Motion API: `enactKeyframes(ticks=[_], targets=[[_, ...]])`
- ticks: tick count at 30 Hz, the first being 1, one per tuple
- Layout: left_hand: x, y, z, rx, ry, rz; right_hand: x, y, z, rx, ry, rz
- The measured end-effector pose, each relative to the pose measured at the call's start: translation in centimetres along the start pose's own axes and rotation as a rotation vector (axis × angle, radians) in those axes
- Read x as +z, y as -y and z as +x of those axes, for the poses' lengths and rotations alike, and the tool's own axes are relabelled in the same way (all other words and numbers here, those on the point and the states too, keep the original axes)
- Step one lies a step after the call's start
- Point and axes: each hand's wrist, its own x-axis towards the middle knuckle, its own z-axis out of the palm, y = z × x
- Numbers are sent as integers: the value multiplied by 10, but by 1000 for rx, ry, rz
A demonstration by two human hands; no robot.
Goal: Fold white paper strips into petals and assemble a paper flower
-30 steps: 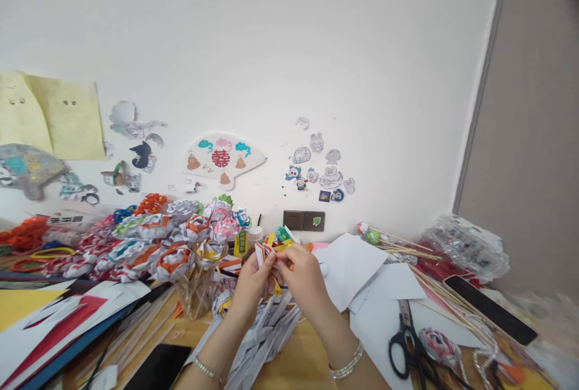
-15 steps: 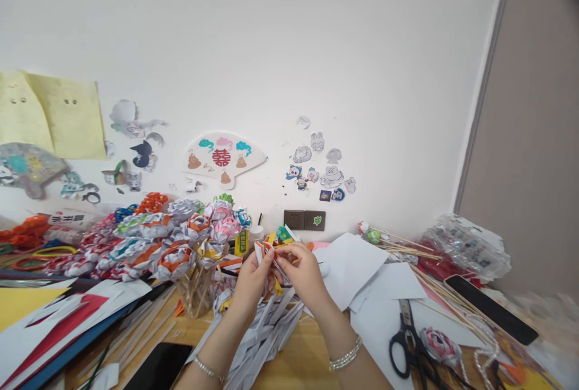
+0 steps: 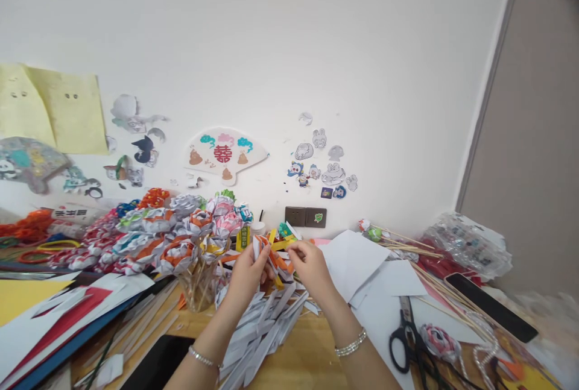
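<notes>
My left hand point(image 3: 246, 274) is closed around a small piece of folded white and orange paper point(image 3: 259, 245), pinched between thumb and fingers. To its right, my right hand point(image 3: 308, 262) is raised with thumb and fingertips together, apart from the folded paper. What those fingertips hold, if anything, I cannot make out. Orange and yellow paper strips point(image 3: 279, 260) show between the two hands. A heap of white paper strips point(image 3: 266, 323) lies on the table just below them.
Paper flowers on sticks point(image 3: 176, 254) crowd the left, some in a clear container point(image 3: 198, 290). Black scissors point(image 3: 409, 342), a pink and white paper flower point(image 3: 438, 342) and white sheets point(image 3: 357, 260) lie right. One phone point(image 3: 160, 363) is front left, another phone point(image 3: 491, 305) far right.
My right hand has drawn away to the right from the folded paper, widening the gap between the hands. My left hand has kept its hold and shifted slightly left.
</notes>
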Motion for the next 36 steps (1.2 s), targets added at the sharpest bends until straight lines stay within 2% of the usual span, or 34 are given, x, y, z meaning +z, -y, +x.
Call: enactKeyframes(ticks=[4, 7, 10, 13, 17, 21, 28, 33, 36], targets=[[-6, 0, 1, 25, -20, 59, 14, -15, -7, -93, 312, -83], [-8, 0, 1, 35, -18, 87, 32, -19, -15, -176, 485, -140], [-7, 0, 0, 31, -9, 98, 47, -21, -20, -215, 565, -209], [-6, 1, 0, 26, 0, 96, 55, -24, -22, -252, 586, -259], [-7, 3, 2, 34, 2, 81, 56, -23, -22, -300, 555, -271], [-10, 2, 3, 47, -12, 73, 44, -19, -19, -287, 446, -252], [-13, 0, 6, 41, -6, 53, 9, -23, -10, -197, 265, -134], [-13, 1, 6, 27, -8, 37, -6, -26, -9, -114, 177, -17], [-11, 0, 5, 17, -3, 14, -14, -22, -4, -61, 80, 49]])
